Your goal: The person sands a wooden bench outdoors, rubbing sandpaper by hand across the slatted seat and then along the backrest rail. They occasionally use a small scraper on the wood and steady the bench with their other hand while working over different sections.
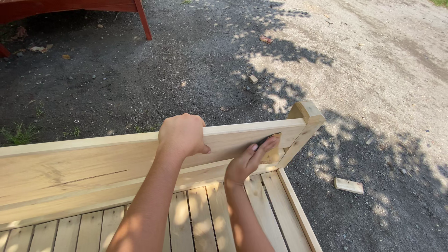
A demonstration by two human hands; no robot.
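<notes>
Slatted deck (pixel 196 219) lies nearest; left hand (pixel 183 136) clamps the backboard (pixel 93 163) top edge, right hand (pixel 249 158) (nearer the corner post (pixel 303 126)) pinches dark sandpaper (pixel 267 139) against its face.

Outdoor gravel yard in dappled sunlight

Dark grey gravel ground (pixel 186 60) fills the far left, giving way to pale sandy dirt (pixel 382 51) on the far right, where leaf shadows mottle it. A red-painted wooden furniture leg (pixel 143 18) stands far left; a small flat offcut of pale wood (pixel 348 185) lies near right, and sparse green weeds (pixel 18 134) sprout at left.
</notes>
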